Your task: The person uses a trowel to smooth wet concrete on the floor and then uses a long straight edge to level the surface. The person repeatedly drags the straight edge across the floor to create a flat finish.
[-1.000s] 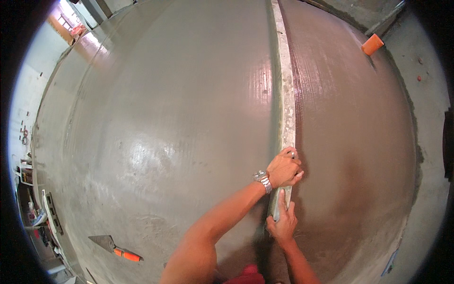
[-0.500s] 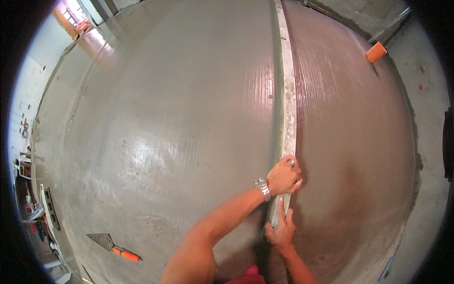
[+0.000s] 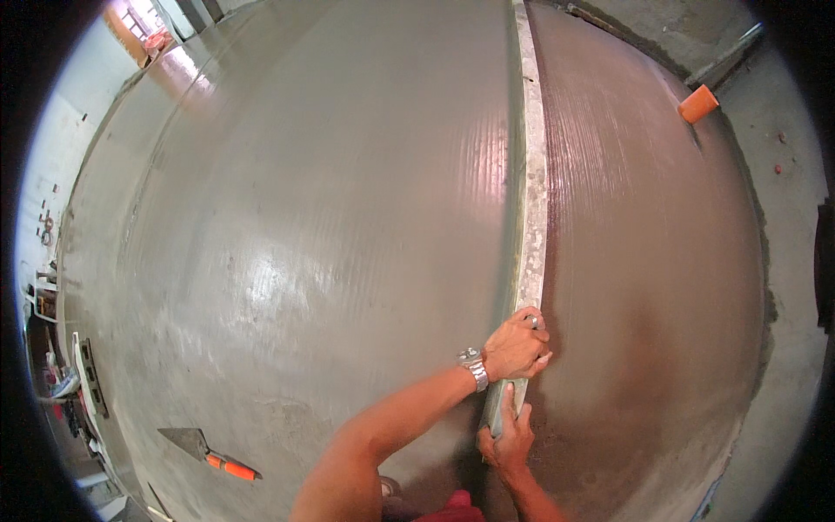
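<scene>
1. Looks well advanced, judging by the broad, wet, grey cement-like surface [image 3: 304,174], evened to a sheen over much of its breadth.
2. Seems unfinished in places: shows fine parallel ridges on both sides of the long, straight, pale grey bar [image 3: 533,209], plus rougher, blotchy patches toward the lower left and lower right.
3. Find the bar right of centre, lying lengthwise across the surface, from under both hands up to the top of the view.
4. Grasping the bar with the left hand [image 3: 516,345], with fingers wrapped over its top (and with a silver metal wristwatch [image 3: 474,370] just behind); holding the near end with the right hand [image 3: 509,441], with one finger laid along it.
5. Note a pointed grey trowel with an orange handle [image 3: 193,445], lying at lower left, well apart from both hands.
6. Could be hindered by that trowel, and by an orange, cylindrical pipe-like piece [image 3: 698,104] near the upper-right edge.
7. Bounded at right by a rough grey concrete-like border [image 3: 791,278]; cluttered at far left, too small to tell apart.
</scene>
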Tool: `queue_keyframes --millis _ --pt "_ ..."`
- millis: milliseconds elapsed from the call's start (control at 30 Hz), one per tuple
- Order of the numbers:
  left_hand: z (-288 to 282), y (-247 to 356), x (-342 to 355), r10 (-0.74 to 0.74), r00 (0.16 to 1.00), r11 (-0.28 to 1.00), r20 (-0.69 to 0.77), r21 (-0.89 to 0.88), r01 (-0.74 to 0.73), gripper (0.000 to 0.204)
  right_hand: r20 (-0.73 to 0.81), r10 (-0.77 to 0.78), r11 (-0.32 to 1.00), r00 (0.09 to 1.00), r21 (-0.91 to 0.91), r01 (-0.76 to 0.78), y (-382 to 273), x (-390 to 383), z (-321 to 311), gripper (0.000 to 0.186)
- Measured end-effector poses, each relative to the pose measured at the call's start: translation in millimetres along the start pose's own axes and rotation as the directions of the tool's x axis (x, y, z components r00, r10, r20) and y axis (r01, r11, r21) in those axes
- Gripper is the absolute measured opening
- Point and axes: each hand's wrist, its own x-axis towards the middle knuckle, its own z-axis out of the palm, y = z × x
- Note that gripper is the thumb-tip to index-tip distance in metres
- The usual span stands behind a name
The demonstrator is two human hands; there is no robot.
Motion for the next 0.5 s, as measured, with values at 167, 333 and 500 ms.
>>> queue_keyframes --millis 167,333,500 --pt "-9.3 -23.1 16.1 -0.039 0.998 0.999 -0.048 0.012 0.04 0.031 0.013 0.053 0.997 0.999 -0.054 -0.052 -18.5 37.8 -6.7 0.099" --pt "1.6 -8.3 1.2 0.0 0.999 0.997 -0.05 0.072 0.004 0.029 0.02 0.015 0.999 1.0 -0.052 -0.013 -2.1 1.8 3.2 0.1" --pt "-10.5 -16.5 7.8 -0.032 0.999 0.999 -0.044 0.028 0.033 0.029 0.019 0.037 0.997 0.999 -0.065 -0.036 -16.7 22.9 -3.0 0.101"
